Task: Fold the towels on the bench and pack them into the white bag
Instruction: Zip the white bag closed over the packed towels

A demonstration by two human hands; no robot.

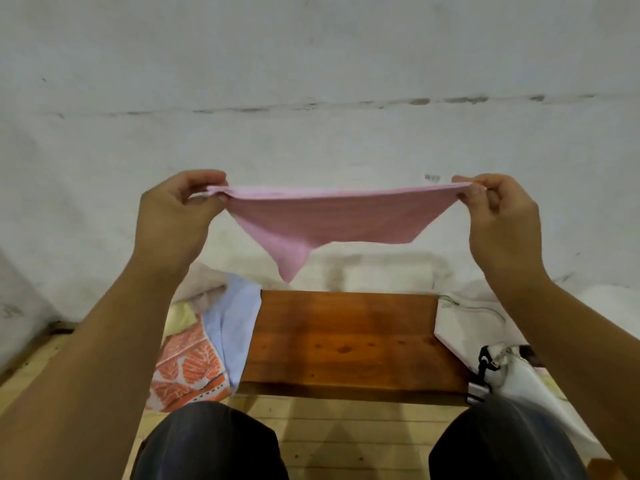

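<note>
Whitewashed wall (311,64), pink towel (322,220) stretched, sagging

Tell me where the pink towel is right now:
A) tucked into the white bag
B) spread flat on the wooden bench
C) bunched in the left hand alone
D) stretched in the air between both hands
D: the left hand and the right hand each pinch an upper corner of the pink towel, which sags in the air between them.

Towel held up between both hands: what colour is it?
Plain pink; the towel shows best in the head view.
</note>
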